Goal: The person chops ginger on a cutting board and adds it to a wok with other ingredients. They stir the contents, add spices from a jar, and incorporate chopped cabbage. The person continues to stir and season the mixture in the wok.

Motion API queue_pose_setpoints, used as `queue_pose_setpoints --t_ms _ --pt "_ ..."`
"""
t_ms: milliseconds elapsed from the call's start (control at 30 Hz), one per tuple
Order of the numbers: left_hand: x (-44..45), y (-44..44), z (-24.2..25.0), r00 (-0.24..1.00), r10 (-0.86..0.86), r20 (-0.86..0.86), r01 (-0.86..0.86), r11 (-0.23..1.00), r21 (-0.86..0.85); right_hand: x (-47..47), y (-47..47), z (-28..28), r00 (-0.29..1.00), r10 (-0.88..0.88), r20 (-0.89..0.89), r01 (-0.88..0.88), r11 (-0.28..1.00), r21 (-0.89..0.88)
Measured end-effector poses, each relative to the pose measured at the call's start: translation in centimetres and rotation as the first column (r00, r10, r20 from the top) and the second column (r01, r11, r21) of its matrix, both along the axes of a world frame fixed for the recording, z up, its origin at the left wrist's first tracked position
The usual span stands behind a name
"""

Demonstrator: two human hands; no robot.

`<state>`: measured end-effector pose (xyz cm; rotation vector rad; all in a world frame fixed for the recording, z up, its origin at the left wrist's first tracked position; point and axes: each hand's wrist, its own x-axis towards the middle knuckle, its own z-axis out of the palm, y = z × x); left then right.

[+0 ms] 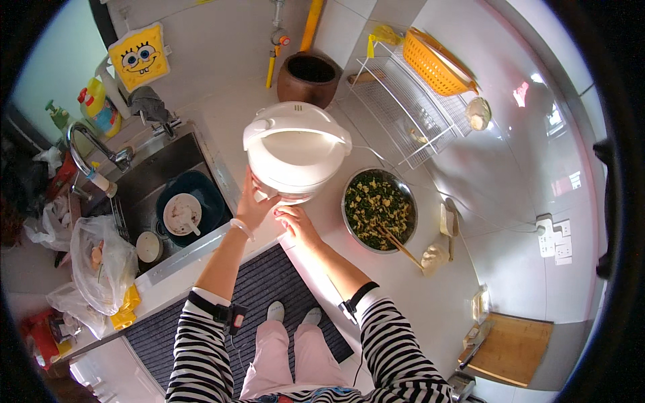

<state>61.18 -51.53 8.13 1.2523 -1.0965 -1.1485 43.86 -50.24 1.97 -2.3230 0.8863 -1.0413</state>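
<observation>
A white rice cooker (297,161) with a lid handle stands on the counter before me, its cord running right to a wall socket. My left hand (254,206) touches its lower front left side, fingers spread and partly hidden by it. Close in front of the cooker's base is my right hand (297,224), fingers curled; whether its fingertips touch the cooker I cannot tell. To the right, a steel bowl (344,214) holds chopped greens mixed with yellow bits, and wooden chopsticks (403,247) lean in it.
On the left, a sink (146,174) holds a dark basin (211,194) and bowls, with plastic bags (103,267) beside it. Behind stand a brown pot (307,90) and a wire rack (398,95) with an orange basket (433,65). A cutting board (514,347) lies at lower right.
</observation>
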Motion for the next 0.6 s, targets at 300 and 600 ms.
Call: queue_pose_setpoints --t_ms 300,600 --pt "0.6 2.5 1.3 0.978 0.204 0.051 -0.203 0.979 -0.028 12.3 -0.5 -2.7 0.943 -0.279 0.183 0.155 0.852 0.5" --pt "6.5 17.5 5.6 0.843 0.531 0.088 -0.511 0.841 -0.177 30.5 1.3 0.7 0.621 -0.296 0.726 -0.647 0.33 0.687"
